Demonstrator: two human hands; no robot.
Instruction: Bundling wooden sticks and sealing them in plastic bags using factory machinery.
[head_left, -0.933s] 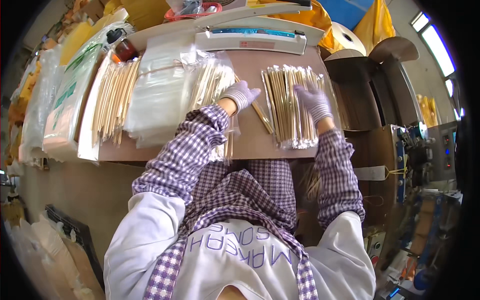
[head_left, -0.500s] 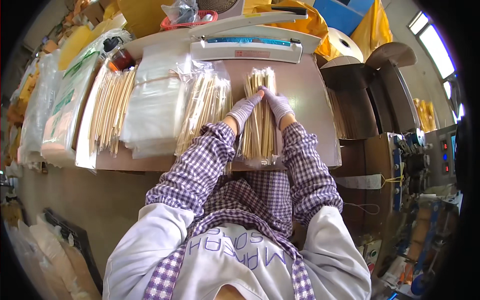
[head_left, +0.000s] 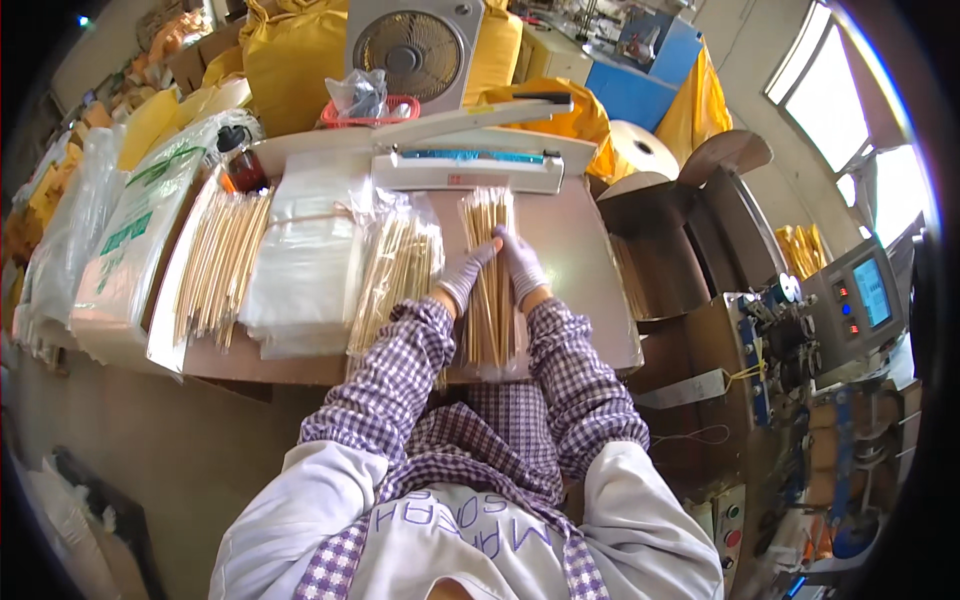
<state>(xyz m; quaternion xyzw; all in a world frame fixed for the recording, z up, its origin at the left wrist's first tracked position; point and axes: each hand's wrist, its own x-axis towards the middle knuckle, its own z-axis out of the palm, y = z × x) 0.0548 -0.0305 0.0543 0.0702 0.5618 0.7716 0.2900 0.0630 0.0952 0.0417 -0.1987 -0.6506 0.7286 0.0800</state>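
Observation:
A clear bag of thin wooden sticks (head_left: 489, 330) lies on the table in front of me, its sticks pointing away from my body. My left hand (head_left: 466, 276), in a pale purple glove with bare fingertips, is closed around its left side. From the right, my right hand (head_left: 521, 264), gloved alike, grips the same bag. The two thumbs nearly meet on top of it. Just left of my left hand lies another bag of wooden sticks (head_left: 402, 262), partly covered by my left forearm. Beyond the bag I hold stands a white bag sealer (head_left: 470, 176) with its long arm raised.
Left on the table are a stack of clear plastic bags (head_left: 300, 265), a pile of wooden sticks (head_left: 222, 268) and a dark-capped bottle (head_left: 240, 163). An open dark box (head_left: 655, 235) and a machine with a screen (head_left: 862, 295) stand right. A fan (head_left: 410, 58) is at the back.
My view has tilted up, so the table sits lower in the picture and more of the fan and machine shows. Both hands keep holding the bag of wooden sticks.

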